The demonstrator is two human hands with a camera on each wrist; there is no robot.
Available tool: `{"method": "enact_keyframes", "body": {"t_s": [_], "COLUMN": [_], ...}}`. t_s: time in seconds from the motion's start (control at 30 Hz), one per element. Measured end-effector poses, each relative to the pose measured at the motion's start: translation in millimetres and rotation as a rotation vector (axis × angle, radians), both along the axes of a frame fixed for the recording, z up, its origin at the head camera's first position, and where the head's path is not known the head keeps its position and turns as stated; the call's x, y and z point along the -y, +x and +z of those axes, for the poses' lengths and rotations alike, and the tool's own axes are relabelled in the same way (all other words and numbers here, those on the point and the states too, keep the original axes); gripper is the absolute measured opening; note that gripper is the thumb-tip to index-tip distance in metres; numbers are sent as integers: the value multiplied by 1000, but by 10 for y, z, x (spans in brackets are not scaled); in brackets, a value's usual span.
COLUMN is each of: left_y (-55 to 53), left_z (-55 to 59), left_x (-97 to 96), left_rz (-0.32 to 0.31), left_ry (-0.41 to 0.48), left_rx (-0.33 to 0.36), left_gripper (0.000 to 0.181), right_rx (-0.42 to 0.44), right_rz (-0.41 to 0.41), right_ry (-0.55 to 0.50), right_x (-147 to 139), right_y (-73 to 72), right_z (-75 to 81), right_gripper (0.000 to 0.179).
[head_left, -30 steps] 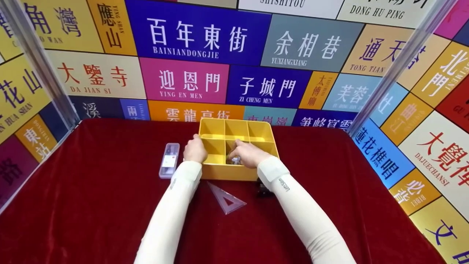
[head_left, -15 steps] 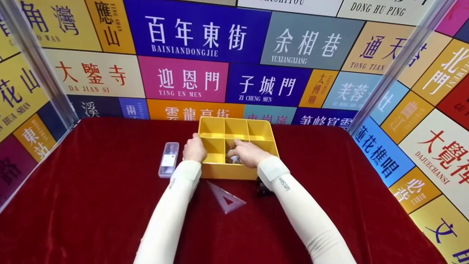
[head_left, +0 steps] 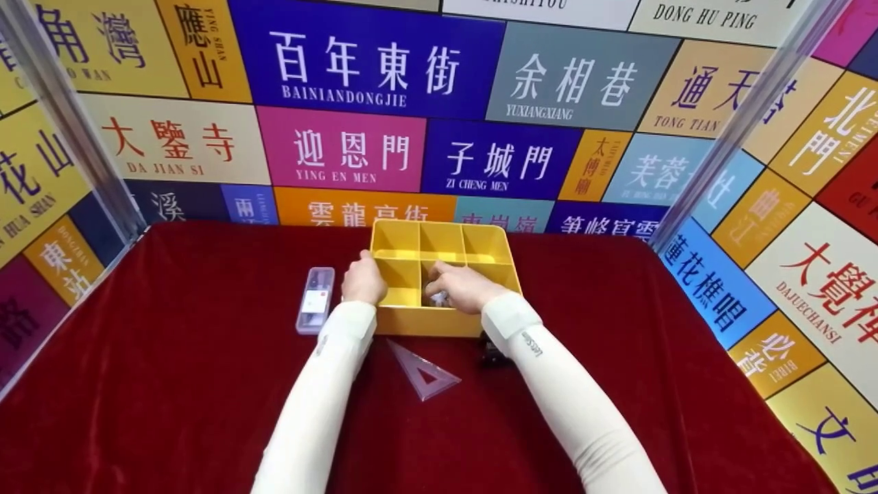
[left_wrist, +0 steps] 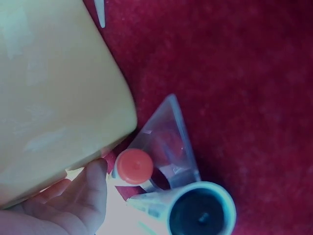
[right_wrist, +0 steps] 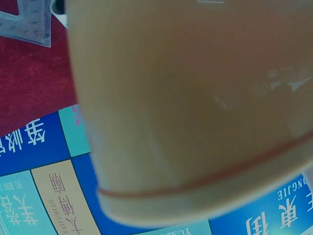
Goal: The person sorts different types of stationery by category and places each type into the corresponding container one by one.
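Box stands on the table, its left rim clamped in the left grip. The right grip dips into the middle compartment of the near row, fingers curled down at a small greyish item; whether they pinch it, I cannot tell. Around them, dark red velvety cloth covers the table, and beyond both grips rises a wall of coloured panels lettered with Chinese characters and Latin spellings. Two metal poles slant up, one far to each side of the grips.

As for looks, the box is bright yellow with rounded corners, open on top, and divided into six compartments, two rows of three.

Counting outward: one clear case with a white label, just left of the left grip; one transparent set square, nearer the person than either grip; one black thing, partly hidden under the right sleeve. The left wrist view shows one orange-red cap near the left grip.
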State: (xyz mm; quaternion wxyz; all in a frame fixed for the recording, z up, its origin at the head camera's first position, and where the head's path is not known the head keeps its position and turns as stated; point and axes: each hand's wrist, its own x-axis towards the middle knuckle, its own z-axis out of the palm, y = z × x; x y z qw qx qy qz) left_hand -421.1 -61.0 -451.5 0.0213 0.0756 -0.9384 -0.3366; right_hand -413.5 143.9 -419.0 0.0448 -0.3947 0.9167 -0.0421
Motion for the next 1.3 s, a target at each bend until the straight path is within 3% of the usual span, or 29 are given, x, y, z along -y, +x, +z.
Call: {"method": "enact_keyframes", "body": {"t_s": [0.23,0.6,0.77,1.03,1.3], "left_y": [7,0,0,-17,-13], "left_z": [3,6,5,-4,0], "left_x": [-6,-2,-9,-4,-12], "left_rz": [8,3,8,6,7], "left_ry": [8,5,1,9,13], "left_rx": [-5,16,12,24,24], "left_gripper": [45,47,47,47,44], "right_rx": [15,-53,-93,-38,-66], "right_rz": [-45,-106,-86,-96,-98], "right_ry": [-20,-194,-206,-193,-240], "right_x": [8,-1,-18,-20,-49], "right_y": [-15,30,35,34,48], "right_z": [-23,-100,-108,-95,-114], "right_gripper": [55,35,33,33,28]}}
